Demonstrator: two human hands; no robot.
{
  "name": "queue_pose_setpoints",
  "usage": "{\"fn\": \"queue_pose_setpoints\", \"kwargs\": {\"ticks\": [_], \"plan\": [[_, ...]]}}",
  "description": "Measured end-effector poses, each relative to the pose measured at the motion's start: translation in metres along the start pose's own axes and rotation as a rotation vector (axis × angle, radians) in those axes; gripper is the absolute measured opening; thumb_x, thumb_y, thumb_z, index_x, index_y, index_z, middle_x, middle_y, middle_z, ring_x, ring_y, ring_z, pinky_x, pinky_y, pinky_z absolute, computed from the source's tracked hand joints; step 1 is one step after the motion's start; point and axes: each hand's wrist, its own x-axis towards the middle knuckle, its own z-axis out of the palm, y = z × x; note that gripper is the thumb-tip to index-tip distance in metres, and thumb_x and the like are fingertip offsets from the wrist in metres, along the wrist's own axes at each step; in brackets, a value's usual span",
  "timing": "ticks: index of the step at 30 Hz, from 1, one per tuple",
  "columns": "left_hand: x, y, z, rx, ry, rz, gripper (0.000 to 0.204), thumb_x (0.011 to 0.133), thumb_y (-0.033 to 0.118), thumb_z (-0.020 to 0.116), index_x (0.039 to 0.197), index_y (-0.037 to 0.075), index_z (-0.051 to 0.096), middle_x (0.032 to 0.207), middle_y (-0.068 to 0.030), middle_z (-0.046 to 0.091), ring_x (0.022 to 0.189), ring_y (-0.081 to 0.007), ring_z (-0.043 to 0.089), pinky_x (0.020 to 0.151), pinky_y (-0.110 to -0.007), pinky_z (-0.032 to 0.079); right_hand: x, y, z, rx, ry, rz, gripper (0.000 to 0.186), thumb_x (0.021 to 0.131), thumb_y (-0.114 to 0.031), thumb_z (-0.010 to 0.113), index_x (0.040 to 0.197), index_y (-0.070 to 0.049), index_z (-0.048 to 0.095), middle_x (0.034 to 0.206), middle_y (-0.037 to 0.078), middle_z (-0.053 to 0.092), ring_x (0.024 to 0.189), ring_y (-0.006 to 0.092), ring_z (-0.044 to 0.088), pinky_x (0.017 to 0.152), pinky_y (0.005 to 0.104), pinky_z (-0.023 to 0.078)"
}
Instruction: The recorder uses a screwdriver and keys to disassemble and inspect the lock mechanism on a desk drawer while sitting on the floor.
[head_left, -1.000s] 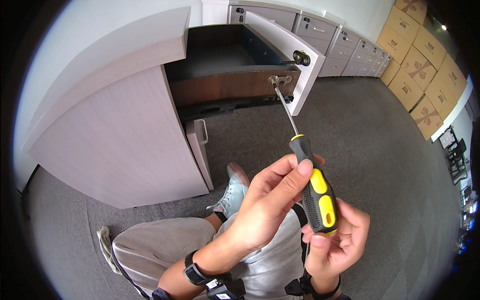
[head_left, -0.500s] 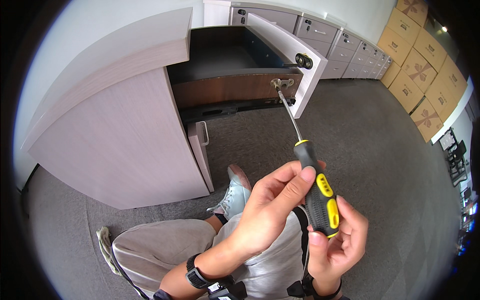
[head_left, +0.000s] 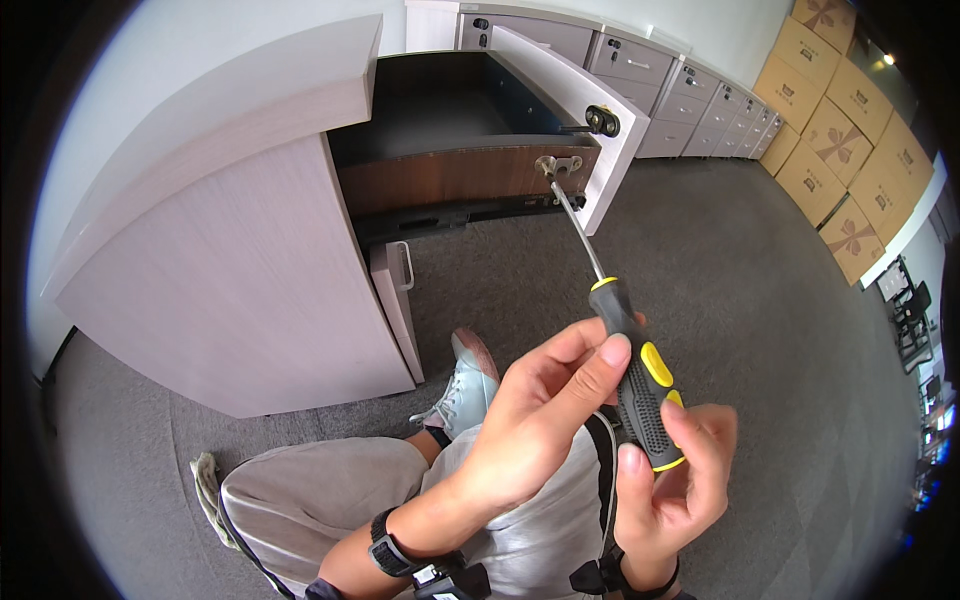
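A black-and-yellow screwdriver (head_left: 640,390) points up and away from me. Its thin metal shaft reaches a screw at a small metal bracket (head_left: 560,166) on the brown side of a pulled-out drawer (head_left: 455,182). My left hand (head_left: 545,410) pinches the handle near its front, thumb on top. Around the rear end of the handle, my right hand (head_left: 680,490) has its thumb and fingers closed. Past the bracket, the drawer's pale front panel (head_left: 610,165) carries a black lock (head_left: 602,121) on its inner face.
The drawer belongs to a pale wood-look cabinet (head_left: 220,280) on my left; a lower door or drawer front (head_left: 396,310) stands slightly out. Grey drawer units (head_left: 640,75) line the wall beyond. Cardboard boxes (head_left: 840,140) are stacked at far right. My shoe (head_left: 462,385) rests on grey carpet.
The screwdriver handle has turned about its length, its yellow patches shifting to the right. My right fingers have moved with it. My left hand keeps nearly the same place.
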Motion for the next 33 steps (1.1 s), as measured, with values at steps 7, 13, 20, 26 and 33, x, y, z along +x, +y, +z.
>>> {"fn": "queue_pose_setpoints", "kwargs": {"ticks": [7,13,20,26,33], "plan": [[0.003,0.0,0.0,-0.005,-0.017,0.021,0.037,0.096,0.023,0.047,0.123,-0.002,0.048,0.106,-0.0135,0.059,0.101,-0.0176,0.057,0.09,-0.032,0.046,-0.008,-0.007,0.018,0.223,0.231,0.15,0.06,0.077,-0.023,0.072,0.119,0.006,0.041,0.09,0.012,0.053,0.074,0.0145,0.053,0.062,0.0231,0.043],[0.004,-0.001,-0.001,-0.005,0.013,0.026,0.039,0.094,0.021,0.052,0.124,-0.003,0.048,0.11,-0.0137,0.057,0.104,-0.0179,0.055,0.092,-0.033,0.044,-0.004,0.002,0.0,-0.207,-0.085,-0.068,0.054,0.083,-0.022,0.067,0.122,0.005,0.042,0.089,0.012,0.056,0.071,0.0128,0.054,0.06,0.0246,0.042],[0.006,-0.003,0.003,-0.097,0.006,0.017,0.039,0.092,0.021,0.056,0.123,-0.002,0.049,0.109,-0.0138,0.057,0.1,-0.0179,0.056,0.092,-0.034,0.044,-0.014,-0.006,0.005,0.267,0.07,0.388,0.057,0.082,-0.026,0.067,0.121,0.008,0.042,0.084,0.011,0.058,0.07,0.0116,0.055,0.06,0.0228,0.042],[0.01,-0.003,0.0,-0.091,-0.005,-0.011,0.04,0.09,0.02,0.058,0.123,-0.001,0.048,0.107,-0.0141,0.058,0.101,-0.0208,0.058,0.09,-0.033,0.046,-0.003,0.004,0.005,-0.102,0.034,0.01,0.051,0.079,-0.018,0.068,0.118,0.008,0.05,0.085,0.011,0.058,0.068,0.0145,0.053,0.056,0.0235,0.041],[0.015,0.002,0.0,-0.142,0.03,-0.038,0.042,0.093,0.027,0.052,0.124,0.0,0.047,0.11,-0.0146,0.058,0.101,-0.0223,0.058,0.09,-0.034,0.046,-0.005,-0.002,0.012,0.115,0.066,0.278,0.054,0.082,-0.022,0.067,0.12,0.012,0.047,0.1,0.023,0.063,0.08,0.0206,0.066,0.068,0.0263,0.052]]}}
